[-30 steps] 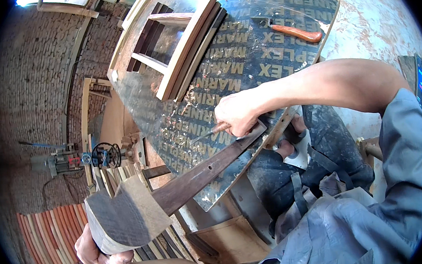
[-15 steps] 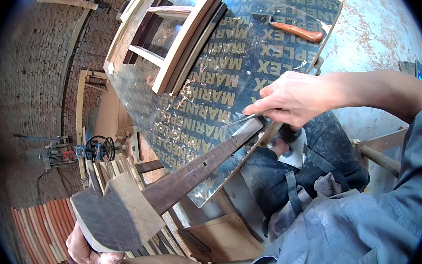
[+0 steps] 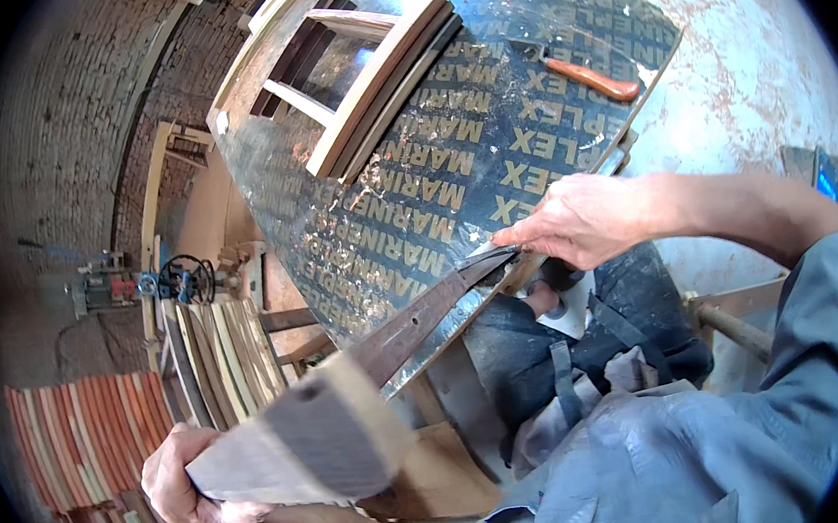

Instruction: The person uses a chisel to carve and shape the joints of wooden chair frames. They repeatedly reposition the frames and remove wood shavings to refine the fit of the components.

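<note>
My left hand (image 3: 184,481) is closed round the near left end of a long wooden workpiece (image 3: 305,441), a broad pale-and-dark block with a narrow dark bar (image 3: 415,327) running from it. The block is tilted and blurred. The bar's far tip rests at the edge of the dark plywood tabletop (image 3: 400,213). Over that tip, my right hand (image 3: 580,222) pinches a thin grey metal tool (image 3: 488,257), its kind not clear; the fingers hide part of it. A hand tool with a reddish wooden handle (image 3: 603,81) lies farther up the tabletop.
A stack of curved wooden pieces (image 3: 384,90) and a small frame lie on the tabletop's far left. Several reddish slats (image 3: 95,429) are stacked at the lower left. Beyond them stands a machine with a handwheel (image 3: 187,282), before a brick wall (image 3: 58,124).
The block end has tipped and swung right and down with my left hand. My right hand has shifted slightly down, still pinching the metal tool at the bar's tip.
</note>
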`<action>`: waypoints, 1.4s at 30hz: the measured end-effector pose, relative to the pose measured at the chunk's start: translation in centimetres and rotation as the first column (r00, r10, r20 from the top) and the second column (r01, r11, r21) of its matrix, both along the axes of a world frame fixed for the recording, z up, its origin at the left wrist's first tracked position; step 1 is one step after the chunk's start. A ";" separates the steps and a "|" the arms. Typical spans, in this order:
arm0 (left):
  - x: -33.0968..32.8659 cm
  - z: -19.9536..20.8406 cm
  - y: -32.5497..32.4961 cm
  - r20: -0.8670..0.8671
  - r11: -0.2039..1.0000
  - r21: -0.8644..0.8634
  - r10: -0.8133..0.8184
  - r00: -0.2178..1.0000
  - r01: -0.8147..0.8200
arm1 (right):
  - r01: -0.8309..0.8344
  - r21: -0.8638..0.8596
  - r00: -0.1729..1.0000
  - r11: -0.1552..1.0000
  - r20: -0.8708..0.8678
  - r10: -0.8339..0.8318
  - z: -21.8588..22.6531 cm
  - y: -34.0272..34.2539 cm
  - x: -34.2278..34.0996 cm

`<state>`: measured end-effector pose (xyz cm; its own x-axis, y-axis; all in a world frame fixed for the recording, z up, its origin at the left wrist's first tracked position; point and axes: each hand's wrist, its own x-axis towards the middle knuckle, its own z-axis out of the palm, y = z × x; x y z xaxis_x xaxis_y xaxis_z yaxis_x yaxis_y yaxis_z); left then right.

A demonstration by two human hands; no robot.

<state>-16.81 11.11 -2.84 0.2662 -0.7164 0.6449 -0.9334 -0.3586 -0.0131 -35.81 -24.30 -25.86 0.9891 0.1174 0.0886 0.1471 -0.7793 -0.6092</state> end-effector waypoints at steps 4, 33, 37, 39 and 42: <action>-3.2 1.2 -0.1 -0.069 0.979 0.196 -0.047 0.996 0.060 | 0.109 0.190 0.993 0.976 0.026 -0.116 -0.6 2.6 -2.3; -19.4 -13.7 9.3 -0.493 0.785 0.422 -0.222 0.841 0.454 | 0.697 0.624 0.715 0.353 -0.643 -0.274 5.0 17.0 -5.3; -19.3 -14.3 9.4 -0.511 0.782 0.417 -0.220 0.831 0.463 | 0.673 0.591 0.738 0.445 -0.568 -0.363 3.9 17.4 -4.9; -19.4 -14.1 9.4 -0.503 0.776 0.429 -0.220 0.836 0.462 | 0.673 0.600 0.739 0.432 -0.544 -0.397 3.6 17.7 -4.6; -19.4 -14.3 9.4 -0.516 0.780 0.414 -0.223 0.827 0.469 | 0.673 0.570 0.740 0.471 -0.531 -0.413 3.5 17.7 -4.4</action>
